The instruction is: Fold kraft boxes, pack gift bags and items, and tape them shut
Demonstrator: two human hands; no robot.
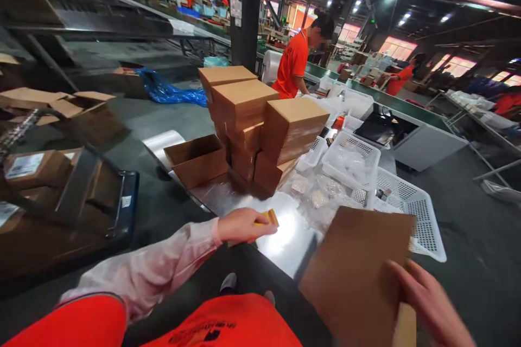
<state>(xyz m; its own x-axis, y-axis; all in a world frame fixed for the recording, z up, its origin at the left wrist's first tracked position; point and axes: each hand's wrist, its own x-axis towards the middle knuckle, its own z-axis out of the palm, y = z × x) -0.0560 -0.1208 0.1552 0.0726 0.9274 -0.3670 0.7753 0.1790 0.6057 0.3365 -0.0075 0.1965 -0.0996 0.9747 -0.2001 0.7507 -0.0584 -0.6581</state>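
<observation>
My left hand (243, 225) is closed around a small yellow object (272, 218), its fingers curled in over the bright metal tabletop (280, 233). Most of that object is hidden, so its kind cannot be made out. At the lower right, my right hand (427, 293) grips the edge of a brown cardboard box (354, 265), which is tilted in front of me near the table's edge. Beyond my left hand stands an open cardboard box (197, 165). Clear plastic bags (321, 195) with small items lie between the box and the stacked cartons.
Stacked closed cartons (244, 95) rise at the table's far side. White perforated baskets (423, 217) line the right. A co-worker in an orange shirt (293, 59) bends over the table beyond. On the left floor, a cart (129, 200) carries boxes; blue plastic sheeting (171, 89) lies behind.
</observation>
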